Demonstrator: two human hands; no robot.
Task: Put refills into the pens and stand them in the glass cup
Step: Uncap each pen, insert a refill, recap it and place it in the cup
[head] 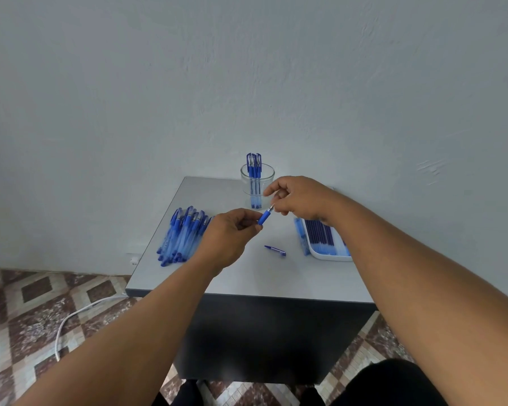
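My left hand (228, 237) grips a blue pen (264, 218) by its barrel above the middle of the grey table (247, 276). My right hand (298, 199) pinches the pen's metal tip end, just right of it. Behind the hands stands the glass cup (257, 186) with a few capped blue pens upright inside. A loose blue pen cap (275, 250) lies on the table in front of the hands. A pile of blue pens (180, 235) lies at the left. A white tray of refills (324, 244) sits at the right, partly hidden by my right forearm.
The small table stands against a pale wall. A white cable (71, 320) runs over the patterned tile floor at the left. My dark-clothed knees show below the table's front edge.
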